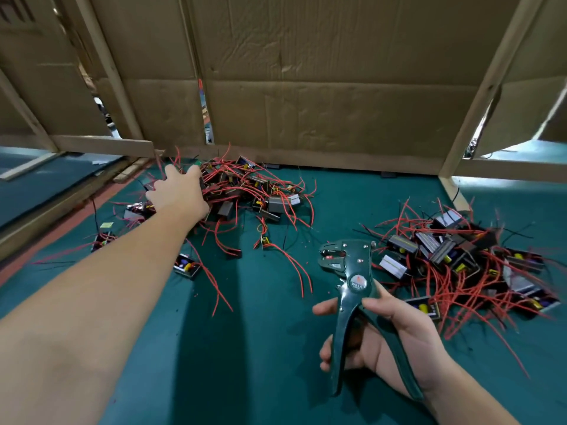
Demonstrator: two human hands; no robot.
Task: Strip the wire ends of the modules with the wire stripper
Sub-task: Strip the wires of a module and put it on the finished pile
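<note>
- While my left arm stretches away across the table (270,357), my left hand (178,191) is over the left edge of the far pile of modules (245,191). Its thumb and forefinger are spread apart, and I see nothing pinched between them.
- My right hand (389,338) is near me on the right and holds the wire stripper (352,289) above the table. My fingers curl round one handle from the left, and my thumb lies along the other, just below the pivot.
- The stripper's two green handles are splayed apart, and its head points away from me toward the far side. A small red bit shows inside the head; I cannot tell what it is.
- A second pile of modules (460,259), small dark boxes tangled in red wires, lies on the right, just beside the stripper's head.
- A few modules lie apart from the piles. One (186,266) is just to the right of my left forearm, and another (102,240) is near the table's left edge.
- Loose red wires trail over the green surface between the two piles.
- A creased cardboard wall (306,87) in a pale wooden frame (478,96) stands along the far edge of the table.
</note>
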